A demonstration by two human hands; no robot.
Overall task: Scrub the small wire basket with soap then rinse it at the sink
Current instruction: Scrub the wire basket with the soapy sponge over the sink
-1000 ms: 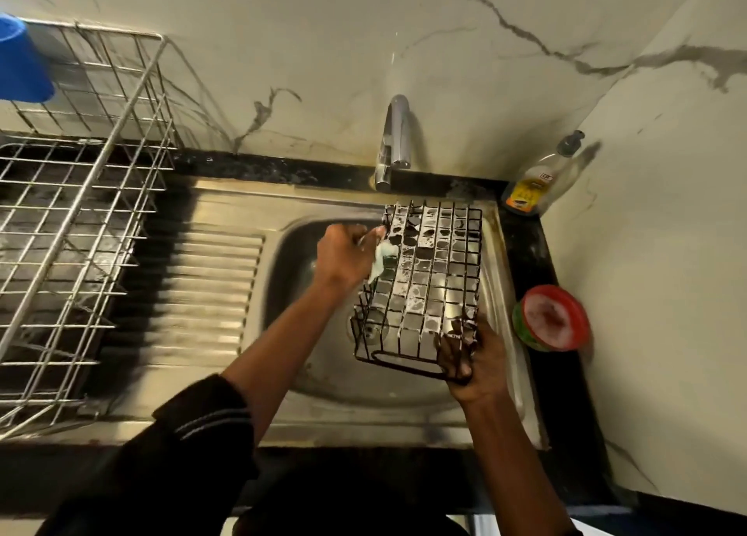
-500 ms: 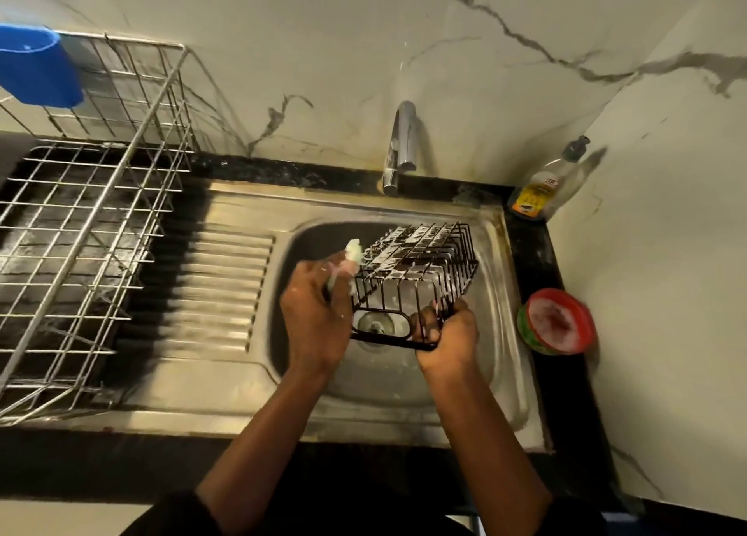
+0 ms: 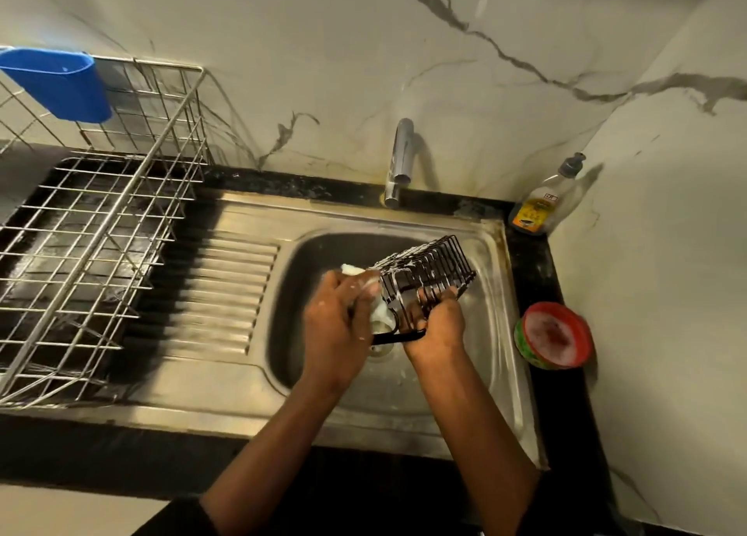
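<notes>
The counter [image 3: 537, 260] carries the steel sink [image 3: 491, 333], and both hands work over its basin. Left of the grip, well apart, a large steel dish rack [image 3: 101, 228] sits with a blue caddy [image 3: 60, 84] hung on its rim; what the caddy holds cannot be seen, and the rack looks bare. Right of the grip on the counter stands a red tub [image 3: 556, 333] with pale soapy paste in it, and beyond that, in the corner, a pump bottle [image 3: 539, 204] with yellow liquid low in it. The tap [image 3: 400, 159] stands beyond the grip, with no water visibly running.

The small wire basket [image 3: 424, 276] is held above the basin, tipped on its side, its long axis running away from the grip up and to the right, toward the tap side. The right hand [image 3: 434, 325] has its grip closed around the near wires, fingers hooked through. The left hand [image 3: 335, 325], just left of the basket and touching it, has its grip closed on a sudsy pale scrubber [image 3: 378, 309] pressed to the near left corner.

Suds cling to the wires, so scrubbing looks under way and rinsing is not yet begun. For that, the basket likely has to go forward under the spout, which the right hand is placed to do.
</notes>
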